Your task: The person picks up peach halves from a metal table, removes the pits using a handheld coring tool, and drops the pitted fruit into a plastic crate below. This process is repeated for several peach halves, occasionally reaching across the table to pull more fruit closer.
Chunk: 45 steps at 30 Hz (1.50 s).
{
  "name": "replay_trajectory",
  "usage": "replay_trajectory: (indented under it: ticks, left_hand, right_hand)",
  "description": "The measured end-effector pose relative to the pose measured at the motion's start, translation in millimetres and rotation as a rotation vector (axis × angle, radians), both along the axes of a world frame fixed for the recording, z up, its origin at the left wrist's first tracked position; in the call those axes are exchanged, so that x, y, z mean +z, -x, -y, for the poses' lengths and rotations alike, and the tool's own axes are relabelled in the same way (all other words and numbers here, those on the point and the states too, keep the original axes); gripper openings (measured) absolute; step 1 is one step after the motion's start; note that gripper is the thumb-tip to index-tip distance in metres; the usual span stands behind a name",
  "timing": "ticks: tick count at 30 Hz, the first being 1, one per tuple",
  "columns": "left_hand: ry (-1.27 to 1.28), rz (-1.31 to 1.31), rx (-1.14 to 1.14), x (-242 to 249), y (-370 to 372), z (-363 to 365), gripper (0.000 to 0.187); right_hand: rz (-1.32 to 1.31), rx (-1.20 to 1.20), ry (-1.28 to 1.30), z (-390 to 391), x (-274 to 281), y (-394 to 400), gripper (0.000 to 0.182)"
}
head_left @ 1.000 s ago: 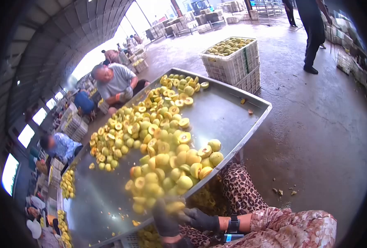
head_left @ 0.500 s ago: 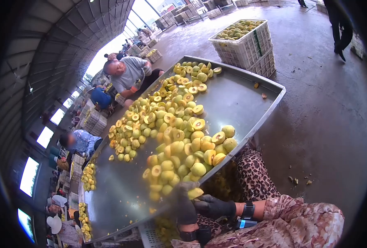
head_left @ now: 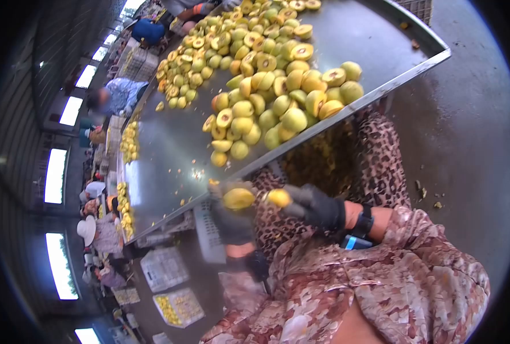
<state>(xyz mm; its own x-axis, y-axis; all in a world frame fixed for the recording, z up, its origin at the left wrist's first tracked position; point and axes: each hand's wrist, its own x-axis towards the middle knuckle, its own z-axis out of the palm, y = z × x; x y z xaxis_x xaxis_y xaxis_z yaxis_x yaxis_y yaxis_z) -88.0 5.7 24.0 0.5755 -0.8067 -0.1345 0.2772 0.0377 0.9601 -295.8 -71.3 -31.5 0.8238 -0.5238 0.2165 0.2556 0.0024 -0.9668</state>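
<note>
My left hand, in a dark glove and smeared by motion, holds a yellow peach half over my lap, just off the table's near edge. Close to its right, my right hand in a dark glove is closed, with a small rounded yellow piece at its fingertips; I cannot tell whether this is fruit or part of a tool. Beyond both hands, a heap of whole and halved yellow-green peaches lies on the metal table, some cut faces showing brown centres.
The table's raised metal rim runs in front of my knees. Below left stand a white plastic basket and a crate with yellow pieces. A person in a blue patterned top sits across the table; other people work further left.
The view has tipped downward, so the table sits higher in it. My hands have drawn apart slightly, back from the table edge, with yellow pieces in both.
</note>
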Motion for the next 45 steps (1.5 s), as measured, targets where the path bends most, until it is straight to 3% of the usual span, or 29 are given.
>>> replay_trajectory:
  ticks: [1, 3, 6, 9, 10, 13, 14, 17, 19, 20, 23, 25, 26, 27, 30, 31, 34, 37, 38, 45]
  left_hand:
    - [-0.079, 0.190, 0.079, -10, -31, -12, 0.048]
    - [-0.229, 0.560, 0.214, -29, -90, -29, 0.044]
    - [-0.344, 1.253, 0.142, -20, -124, 7, 0.036]
    - [-0.146, 1.387, -0.026, -29, -128, 69, 0.035]
    - [-0.059, 1.392, -0.082, -40, -130, 93, 0.038]
    - [0.006, 1.617, -0.289, -66, -105, 144, 0.054]
    - [-0.051, 1.608, -0.267, -68, -101, 154, 0.056]
    - [-0.223, 1.548, -0.273, -68, -97, 169, 0.062]
    - [-0.284, 1.458, -0.347, -57, -107, 179, 0.066]
    - [-0.126, 1.454, -0.326, -67, -112, 182, 0.060]
    - [-0.129, 1.347, -0.300, -58, -106, 175, 0.051]
    - [-0.153, 1.008, -0.205, -76, -122, 169, 0.044]
    - [-0.161, 0.522, -0.211, -35, -84, 154, 0.040]
    - [-0.038, 0.337, -0.230, -18, -59, 140, 0.039]
    - [0.044, 0.052, -0.303, 6, -4, 102, 0.052]
    - [0.071, -0.031, -0.292, 5, 11, 93, 0.054]
    - [0.065, 0.153, -0.318, -16, 17, 80, 0.059]
    - [0.137, -0.044, -0.361, -20, 29, 79, 0.059]
    - [0.090, 0.107, -0.343, -18, 34, 79, 0.061]
    - [0.125, 0.075, -0.326, -15, 47, 86, 0.060]
  right_hand:
    - [0.191, -0.149, -0.105, -5, -6, -13, 0.028]
    - [0.151, 0.222, -0.727, 6, -30, -17, 0.028]
    - [0.074, 0.356, -0.970, 21, -18, -9, 0.031]
    - [0.052, 0.098, -1.146, 26, -37, -22, 0.036]
    - [-0.033, -0.020, -0.994, 21, -36, -26, 0.038]
    - [-0.065, 0.084, -1.106, 24, -23, -25, 0.040]
    - [-0.010, 0.182, -1.168, 28, -20, -22, 0.042]
    - [0.100, 0.160, -1.197, 32, -30, -29, 0.042]
    - [-0.010, 0.101, -1.029, 31, -31, -33, 0.040]
    - [-0.032, 0.078, -0.935, 29, -34, -37, 0.041]
    - [-0.044, 0.000, -0.815, 30, -26, -33, 0.038]
    - [-0.008, -0.083, -0.829, 31, -16, -24, 0.034]
    - [0.020, -0.132, -0.849, 34, -12, -21, 0.033]
    - [0.045, -0.182, -0.871, 36, -11, -21, 0.032]
    - [0.026, -0.416, -0.318, 37, -14, -31, 0.029]
    - [0.013, -0.434, -0.253, 37, -12, -33, 0.029]
    - [-0.061, -0.468, -0.139, 38, -8, -38, 0.026]
    - [0.025, -0.579, -0.172, 37, -6, -40, 0.026]
    - [0.010, -0.578, -0.157, 39, -8, -39, 0.026]
    - [-0.084, -0.544, -0.077, 49, -8, -34, 0.030]
